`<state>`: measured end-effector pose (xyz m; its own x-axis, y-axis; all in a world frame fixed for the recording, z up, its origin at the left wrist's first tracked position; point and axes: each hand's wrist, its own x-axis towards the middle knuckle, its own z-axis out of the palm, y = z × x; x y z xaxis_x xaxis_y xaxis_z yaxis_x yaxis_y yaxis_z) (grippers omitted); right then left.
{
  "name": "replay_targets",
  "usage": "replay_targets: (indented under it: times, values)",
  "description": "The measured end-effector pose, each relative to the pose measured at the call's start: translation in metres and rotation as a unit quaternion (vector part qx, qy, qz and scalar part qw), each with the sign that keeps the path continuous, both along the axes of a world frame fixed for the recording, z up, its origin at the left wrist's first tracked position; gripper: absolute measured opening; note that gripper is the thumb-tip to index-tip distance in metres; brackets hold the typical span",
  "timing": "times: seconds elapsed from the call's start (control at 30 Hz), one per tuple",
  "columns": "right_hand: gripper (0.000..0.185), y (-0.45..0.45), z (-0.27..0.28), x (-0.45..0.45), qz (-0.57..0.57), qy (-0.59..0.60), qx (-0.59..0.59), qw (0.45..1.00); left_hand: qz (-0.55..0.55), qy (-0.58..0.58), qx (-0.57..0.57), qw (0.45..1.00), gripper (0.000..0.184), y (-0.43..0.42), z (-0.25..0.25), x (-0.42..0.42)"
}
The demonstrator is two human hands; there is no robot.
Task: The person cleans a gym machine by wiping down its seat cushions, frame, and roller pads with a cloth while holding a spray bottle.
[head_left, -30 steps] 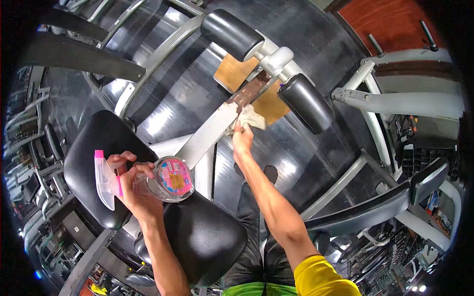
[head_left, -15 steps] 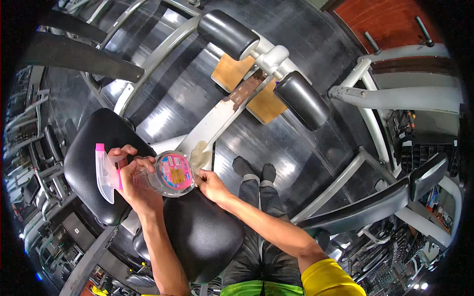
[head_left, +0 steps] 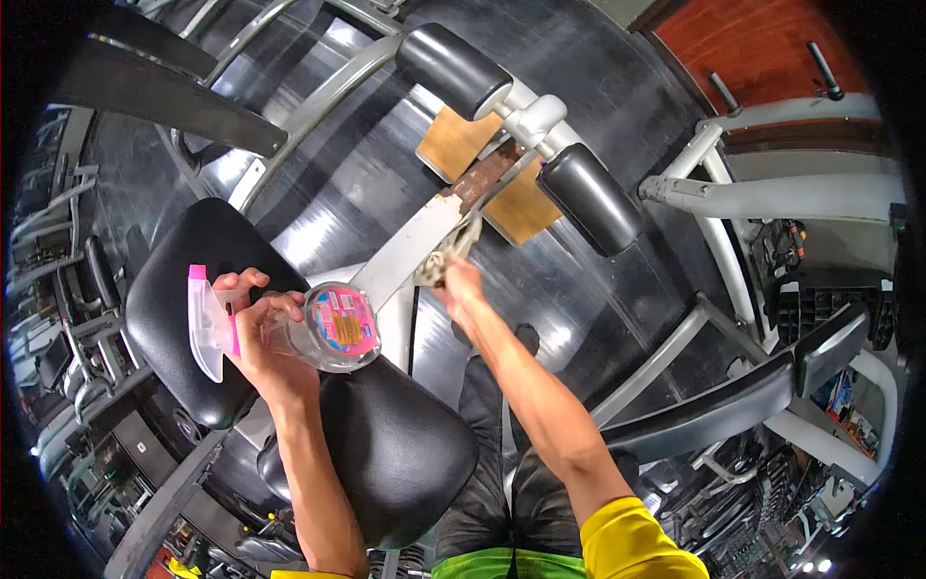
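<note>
My left hand [head_left: 270,333] is closed around the neck of a clear spray bottle [head_left: 342,326] with a pink and white trigger head and a pink label. The bottle lies tilted above the black padded seat [head_left: 391,449]. In my right hand [head_left: 461,289] is a crumpled pale cloth [head_left: 449,253], pressed against the side of the white metal beam [head_left: 415,246]. Farther up, the beam's paint is worn to a brown patch. Two black roller pads [head_left: 588,198] sit across its far end.
Wooden plates [head_left: 529,205] lie on either side of the beam near the dark floor [head_left: 318,227]. A second black pad [head_left: 188,309] stands at left. A long curved backrest [head_left: 704,415] and grey frame tubes [head_left: 772,198] are on the right.
My right hand has moved up and to the right along the beam with the cloth, away from the bottle. My left hand still holds the bottle in nearly the same place.
</note>
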<state>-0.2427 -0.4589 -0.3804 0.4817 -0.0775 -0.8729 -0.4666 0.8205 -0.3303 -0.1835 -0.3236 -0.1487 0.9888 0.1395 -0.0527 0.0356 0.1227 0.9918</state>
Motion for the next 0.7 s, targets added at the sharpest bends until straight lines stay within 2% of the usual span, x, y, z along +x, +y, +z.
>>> replay_targets:
  times: [0.03,0.07,0.1,0.13,0.17,0.2,0.23,0.3,0.33,0.37,0.4,0.43,0.47,0.5,0.57,0.63,0.67,0.7]
  values:
    - [0.025,0.011,0.0,-0.003,0.039,-0.008,-0.031,0.999,-0.002,-0.001,0.0,1.0,0.036,-0.001,-0.001,0.0]
    - [0.026,0.022,0.03,-0.005,0.04,0.008,-0.047,0.998,0.001,0.0,0.0,1.0,0.036,-0.002,0.0,0.0]
    - [0.025,0.031,0.017,-0.021,0.11,-0.079,0.028,0.99,0.002,0.002,0.003,1.0,0.036,-0.003,0.001,-0.001]
    - [0.025,0.035,0.046,-0.031,0.126,-0.055,0.113,0.984,0.002,0.003,0.004,1.0,0.036,-0.004,0.002,-0.001]
    - [0.024,0.042,0.062,-0.032,0.22,-0.019,0.127,0.967,0.005,0.003,0.004,1.0,0.036,-0.005,0.0,-0.001]
    - [0.022,0.054,0.059,-0.043,0.218,-0.077,0.238,0.943,0.012,0.007,0.014,1.0,0.036,-0.004,-0.001,0.0]
    - [0.023,0.056,0.074,-0.04,0.233,-0.065,0.198,0.95,0.019,0.011,0.024,0.999,0.036,-0.004,-0.002,0.001]
    - [0.026,0.048,0.044,-0.037,0.212,-0.018,0.245,0.946,0.024,0.006,0.023,0.999,0.036,-0.004,0.0,0.002]
    - [0.025,0.043,0.037,-0.038,0.133,-0.025,0.255,0.957,0.029,0.001,0.019,0.999,0.035,-0.005,0.001,0.003]
    - [0.025,0.026,0.048,-0.028,0.134,-0.027,0.192,0.972,0.031,0.001,0.021,0.999,0.035,-0.005,0.002,0.003]
    - [0.025,0.024,-0.023,-0.041,0.107,-0.044,0.156,0.981,0.034,0.005,0.015,0.999,0.036,-0.006,0.003,0.003]
    - [0.025,0.0,0.007,-0.019,0.046,-0.03,0.092,0.994,0.037,0.009,0.007,0.999,0.036,-0.007,0.003,0.003]
    - [0.024,-0.02,0.002,-0.007,-0.006,0.01,0.067,0.998,0.039,0.009,0.006,0.999,0.036,-0.007,0.002,0.002]
    - [0.024,-0.033,0.0,-0.003,-0.024,-0.022,0.002,0.999,0.039,0.01,0.006,0.999,0.037,-0.008,0.001,0.002]
    - [0.03,-0.034,-0.006,0.008,-0.049,-0.043,-0.049,0.997,0.04,0.008,0.006,0.999,0.037,-0.009,0.001,0.002]
    - [0.026,0.001,-0.045,0.005,0.06,-0.023,-0.235,0.97,0.031,0.015,0.013,0.999,0.037,-0.011,0.002,0.001]
    - [0.031,0.015,-0.016,0.001,0.067,-0.056,-0.24,0.967,0.032,0.015,0.011,0.999,0.037,-0.011,0.002,0.001]
    - [0.037,0.021,0.009,-0.006,0.14,-0.044,-0.152,0.977,0.037,0.019,0.012,0.999,0.037,-0.011,0.002,0.001]
